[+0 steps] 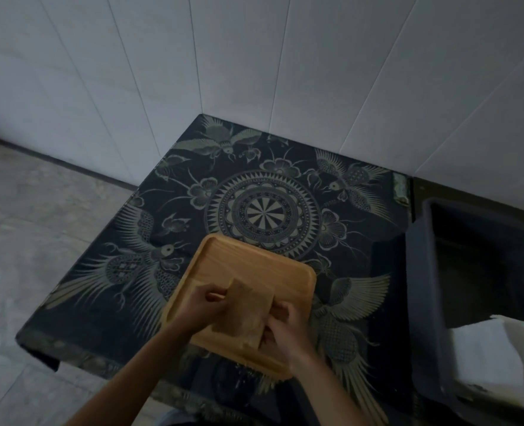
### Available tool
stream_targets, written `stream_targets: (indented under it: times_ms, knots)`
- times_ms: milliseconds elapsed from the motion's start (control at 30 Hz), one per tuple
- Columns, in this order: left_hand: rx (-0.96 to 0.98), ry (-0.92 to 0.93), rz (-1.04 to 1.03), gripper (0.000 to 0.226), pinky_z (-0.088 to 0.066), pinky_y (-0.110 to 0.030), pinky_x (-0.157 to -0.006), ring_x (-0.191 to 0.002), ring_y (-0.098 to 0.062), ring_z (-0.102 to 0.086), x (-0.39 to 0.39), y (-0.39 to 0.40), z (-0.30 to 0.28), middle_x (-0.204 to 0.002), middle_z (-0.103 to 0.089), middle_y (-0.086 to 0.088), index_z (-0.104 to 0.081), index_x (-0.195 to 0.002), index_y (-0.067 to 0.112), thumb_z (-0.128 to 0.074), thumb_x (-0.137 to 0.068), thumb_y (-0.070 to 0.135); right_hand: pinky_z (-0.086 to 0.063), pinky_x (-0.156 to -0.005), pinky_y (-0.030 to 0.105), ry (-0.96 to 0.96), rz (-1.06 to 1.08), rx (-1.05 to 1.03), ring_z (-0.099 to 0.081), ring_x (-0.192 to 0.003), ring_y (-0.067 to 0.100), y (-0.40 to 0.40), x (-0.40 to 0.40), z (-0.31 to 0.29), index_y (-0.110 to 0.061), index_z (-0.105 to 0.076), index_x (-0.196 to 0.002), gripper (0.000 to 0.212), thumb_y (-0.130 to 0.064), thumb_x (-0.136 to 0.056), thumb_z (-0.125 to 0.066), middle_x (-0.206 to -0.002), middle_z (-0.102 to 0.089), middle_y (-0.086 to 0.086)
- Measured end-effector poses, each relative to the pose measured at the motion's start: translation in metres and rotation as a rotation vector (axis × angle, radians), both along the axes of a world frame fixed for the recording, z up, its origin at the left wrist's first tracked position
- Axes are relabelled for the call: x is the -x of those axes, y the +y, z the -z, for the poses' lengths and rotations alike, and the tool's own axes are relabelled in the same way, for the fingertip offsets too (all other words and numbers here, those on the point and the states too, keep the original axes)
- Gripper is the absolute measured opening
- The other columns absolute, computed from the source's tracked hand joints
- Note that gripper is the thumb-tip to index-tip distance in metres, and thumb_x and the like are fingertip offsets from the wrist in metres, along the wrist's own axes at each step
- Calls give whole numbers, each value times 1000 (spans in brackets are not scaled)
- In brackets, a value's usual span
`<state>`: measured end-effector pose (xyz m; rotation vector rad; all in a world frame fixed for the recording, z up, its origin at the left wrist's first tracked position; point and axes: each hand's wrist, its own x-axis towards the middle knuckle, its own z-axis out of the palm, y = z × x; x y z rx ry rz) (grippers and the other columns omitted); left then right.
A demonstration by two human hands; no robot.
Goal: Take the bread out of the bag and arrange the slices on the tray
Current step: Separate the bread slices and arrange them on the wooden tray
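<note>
While both hands work over the tray (239,265), the left hand (207,304) pinches the top corner of the bread (245,312) and the right hand (280,330) grips its lower right edge. The bread is above the tray's near half, on the dark cloth (254,186).

Illumination is dim and cool. The tiled wall (254,56) is the brightest area. The dark bin (476,272) interior is lost in shadow. Wide-angle distortion bends edge lines. Detail is soft.
</note>
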<state>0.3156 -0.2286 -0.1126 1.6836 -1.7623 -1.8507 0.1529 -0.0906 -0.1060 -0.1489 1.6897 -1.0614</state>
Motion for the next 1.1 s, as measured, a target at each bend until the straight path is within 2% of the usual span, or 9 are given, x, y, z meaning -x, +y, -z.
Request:
stream_targets:
  times_ms: [100,233,333,433,600,700,800,967,1100]
  knots:
    - [19,-2,40,16,-55,-30,-67,-85,-19,-72,-20,-23,-1,-92,-74,-3,-71,-95,31,-72,-86,18,-66,-79,42,-8,23,-1,-75,-94,21,-20,-21,3,-28,-57,-118,32,-25,-92,-76,-112,-71,1]
    - [47,-62,110,19,-59,-29,-67,-85,-16,-73,-44,-50,6,-91,-76,-2,-72,-101,25,-74,-84,18,-66,-75,34,127,-24,-38,-73,-93,15,-41,-45,7,-33,-57,-115,30,-34,-91,-75,-108,-69,-6]
    - [84,-127,162,23,-58,-26,-64,-83,-15,-74,-56,-67,13,-91,-77,-2,-73,-104,20,-76,-81,18,-63,-87,45,214,-52,-81,-71,-98,15,-54,-62,13,-29,-57,-117,29,-34,-93,-73,-110,-68,-7]
    - [123,-162,208,23,-57,-24,-61,-75,-13,-74,-65,-77,20,-86,-76,2,-75,-103,20,-77,-80,20,-61,-89,49,238,-67,-122,-71,-98,18,-66,-74,21,-26,-56,-115,25,-31,-96,-70,-110,-68,-5]
    - [210,-212,274,19,-48,-14,-58,-73,1,-67,-72,-82,27,-77,-68,15,-77,-94,24,-80,-76,26,-65,-73,34,176,-70,-186,-70,-94,15,-76,-84,32,-27,-52,-114,19,-29,-100,-64,-112,-65,-4]
    - [256,-249,302,16,-45,-15,-56,-74,-2,-65,-74,-85,31,-79,-70,10,-77,-89,24,-79,-75,29,-65,-83,43,192,-85,-241,-70,-93,14,-78,-88,41,-26,-53,-117,24,-28,-98,-66,-110,-65,-4]
    - [290,-275,323,15,-45,-18,-56,-75,-5,-67,-76,-87,33,-78,-68,12,-76,-88,26,-79,-74,30,-63,-85,49,231,-100,-275,-70,-89,16,-78,-90,45,-26,-54,-113,22,-28,-96,-67,-103,-66,-3]
    - [334,-303,346,12,-42,-14,-53,-71,-2,-63,-77,-87,33,-76,-67,14,-77,-86,27,-77,-74,26,-63,-79,49,470,-177,-297,-70,-81,18,-78,-94,44,-25,-58,-99,8,-25,-96,-65,-93,-68,-1]
    - [350,-303,343,13,-41,-16,-53,-78,-6,-66,-79,-86,34,-82,-70,12,-75,-86,27,-75,-74,24,-62,-77,47,574,-245,-304,-69,-80,19,-79,-97,38,-22,-59,-101,6,-22,-97,-64,-91,-68,0]
